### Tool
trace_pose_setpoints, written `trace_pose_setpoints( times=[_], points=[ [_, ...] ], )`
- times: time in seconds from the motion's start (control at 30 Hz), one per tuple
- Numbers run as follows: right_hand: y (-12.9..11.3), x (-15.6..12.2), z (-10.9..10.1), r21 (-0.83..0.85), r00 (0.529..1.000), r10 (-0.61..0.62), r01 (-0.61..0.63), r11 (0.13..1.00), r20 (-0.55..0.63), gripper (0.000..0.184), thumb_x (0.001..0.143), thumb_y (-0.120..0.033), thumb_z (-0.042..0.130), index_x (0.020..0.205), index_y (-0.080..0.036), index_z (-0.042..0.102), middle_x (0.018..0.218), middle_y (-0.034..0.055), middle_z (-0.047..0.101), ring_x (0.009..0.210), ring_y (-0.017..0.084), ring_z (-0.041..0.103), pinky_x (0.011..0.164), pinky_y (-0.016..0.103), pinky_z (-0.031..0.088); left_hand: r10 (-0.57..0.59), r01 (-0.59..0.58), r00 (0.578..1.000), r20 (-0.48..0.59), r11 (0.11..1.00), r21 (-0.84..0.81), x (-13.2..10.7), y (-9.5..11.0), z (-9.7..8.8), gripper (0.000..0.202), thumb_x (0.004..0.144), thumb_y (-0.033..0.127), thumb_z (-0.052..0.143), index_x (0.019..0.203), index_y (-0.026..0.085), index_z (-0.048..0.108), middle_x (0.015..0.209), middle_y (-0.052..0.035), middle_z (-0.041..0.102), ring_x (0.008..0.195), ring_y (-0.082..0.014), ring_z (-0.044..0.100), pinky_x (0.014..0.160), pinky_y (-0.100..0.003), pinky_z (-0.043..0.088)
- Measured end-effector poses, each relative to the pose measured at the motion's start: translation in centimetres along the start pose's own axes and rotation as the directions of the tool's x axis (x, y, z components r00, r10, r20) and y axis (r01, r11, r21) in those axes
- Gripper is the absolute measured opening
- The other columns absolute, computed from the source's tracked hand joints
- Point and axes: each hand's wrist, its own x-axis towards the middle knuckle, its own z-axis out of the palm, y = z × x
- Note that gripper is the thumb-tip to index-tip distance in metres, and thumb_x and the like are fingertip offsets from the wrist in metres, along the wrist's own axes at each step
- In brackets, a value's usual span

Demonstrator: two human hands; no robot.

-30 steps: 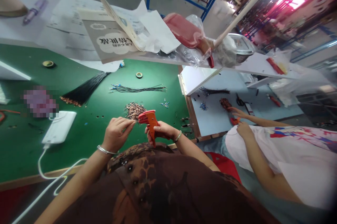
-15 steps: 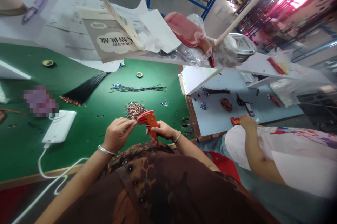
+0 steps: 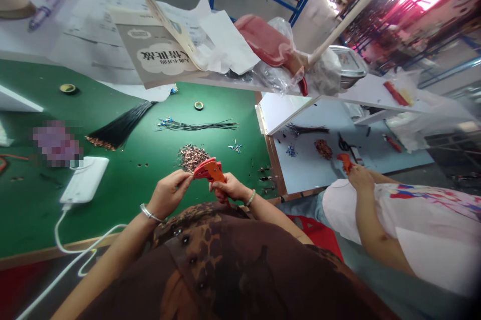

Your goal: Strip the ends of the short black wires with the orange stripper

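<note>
My right hand is wrapped round the handles of an orange-red wire stripper, its jaws pointing left. At the jaws, my left hand is closed in a pinch; what lies between the fingertips is too small to make out. Just behind the jaws is a heap of small copper-coloured pieces. Farther back lies a bundle of thin black wires with blue ends. A few blue-and-silver terminals are scattered to the right of the heap.
A thick fan of black wires and a white power bank with its cable lie at left. Tape rolls sit behind. Above runs a white shelf with papers. At right, a co-worker's hand holds another orange-red tool.
My hands stay almost in place, while the stripper has tilted slightly and its handles look closer to my palm. The co-worker's hand and tool have moved to the right and the tool has turned.
</note>
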Motion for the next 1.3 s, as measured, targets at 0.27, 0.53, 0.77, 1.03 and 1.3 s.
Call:
trace_pose_setpoints(
  times=[0.27,0.53,0.77,1.03,1.3],
  points=[
    [1.6,-0.4,-3.6,-0.601,1.0,0.013,-0.008,0.799,0.005,0.064,0.09,-0.07,0.044,0.116,-0.013,0.056,0.086,0.0054,0.065,0.07,0.015,0.062,0.066,0.028,0.049,-0.016,0.015,0.997,-0.073,1.0,-0.003,-0.4,-0.7,-0.3,0.026,0.091,0.037,0.056,0.083,0.017,0.071,0.073,-0.0013,0.065,0.064,-0.0107,0.057,0.065,-0.022,0.044],
    [4.0,-1.4,-4.4,-0.963,0.975,-0.101,-0.175,0.206,-0.199,0.039,0.077,-0.039,0.077,0.106,-0.015,0.067,0.114,0.0162,0.062,0.114,0.031,0.051,0.098,0.043,0.035,-0.063,0.062,0.995,-0.071,0.998,-0.025,-1.1,-1.2,-0.2,0.028,0.09,0.041,0.057,0.083,0.017,0.072,0.07,-0.0011,0.064,0.062,-0.0105,0.055,0.062,-0.022,0.044],
    [0.0,1.9,0.7,-0.596,0.945,-0.307,0.183,0.782,-0.112,0.037,0.095,-0.053,0.051,0.092,-0.018,0.06,0.076,-0.0006,0.059,0.069,0.012,0.054,0.067,0.025,0.042,-0.114,0.113,0.993,-0.022,0.993,-0.022,-1.8,-1.2,1.0,0.029,0.088,0.043,0.058,0.082,0.018,0.072,0.072,-0.002,0.068,0.063,-0.0113,0.058,0.063,-0.022,0.045],
    [2.0,3.5,4.2,0.06,0.954,-0.115,0.136,0.989,-0.277,0.036,0.078,-0.048,0.066,0.065,-0.019,0.049,0.049,-0.0081,0.039,0.042,0.007,0.034,0.045,0.023,0.031,-0.347,0.349,0.937,0.048,0.91,-0.226,-3.4,-0.6,2.0,0.035,0.082,0.05,0.061,0.08,0.018,0.075,0.078,-0.0052,0.075,0.067,-0.0167,0.065,0.063,-0.024,0.051],
    [1.6,4.5,1.1,0.04,0.879,-0.139,0.176,0.984,-0.457,0.039,0.085,-0.048,0.053,0.064,-0.022,0.032,0.051,-0.0105,0.023,0.042,0.006,0.022,0.044,0.021,0.025,-0.555,0.532,0.83,0.064,0.751,-0.391,-5.5,-1.2,1.4,0.036,0.077,0.053,0.066,0.081,0.018,0.075,0.048,0.0032,0.054,0.041,-0.0088,0.038,0.04,-0.021,0.028]
  ],
)
